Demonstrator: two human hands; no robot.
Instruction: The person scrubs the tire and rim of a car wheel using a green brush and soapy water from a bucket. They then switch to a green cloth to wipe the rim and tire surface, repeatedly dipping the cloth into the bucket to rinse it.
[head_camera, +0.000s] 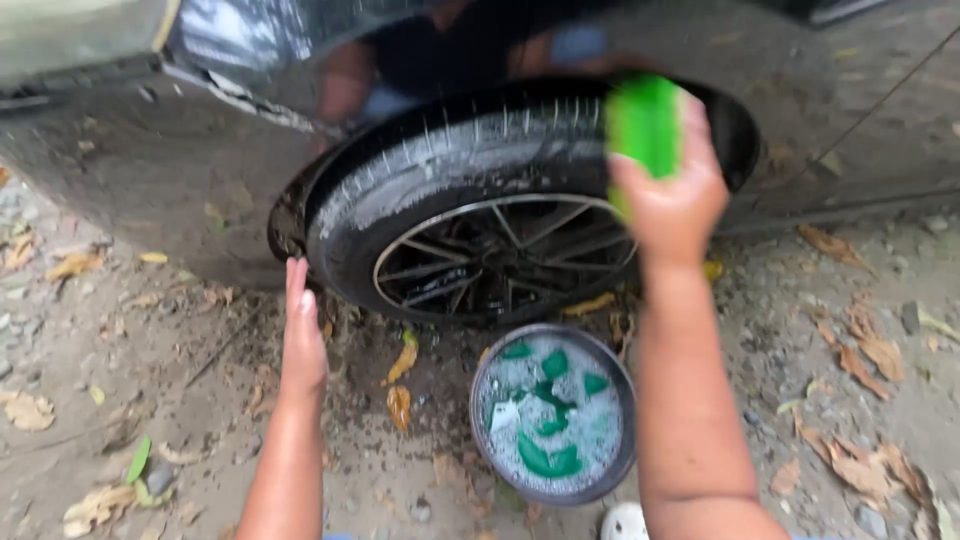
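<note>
- Right hand (672, 195): raised against the upper right part of the black rubber tyre (420, 180), fingers pinching a bright green rectangular sponge (643, 122). The sponge sits at the tyre's tread, just under the dark wheel arch; the frame is motion-blurred here, so whether it is pressed flat on the rubber cannot be told.
- Left hand (301, 335): empty, fingers straight and pressed together, held edge-on near the tyre's lower left, apart from it.
- Tyre condition: a pale soapy film covers the tread and upper sidewall. The dark multi-spoke alloy wheel (500, 260) shows no clear suds.
- Round dark bucket of foamy water (553, 412): stands on the dirt ground (150, 380) just below the wheel, between the two forearms, with its green inner surface showing through the foam.
- Surroundings: dry brown leaves (860, 350) and grit lie all around; the dark car body panel (300, 50) is glossy and reflective.
- Risks (judged, not observed): the wet sponge could slip from the pinch and drop onto the gritty ground, picking up particles that would scratch paintwork; the right forearm, directly above the bucket, could knock or tip it.
</note>
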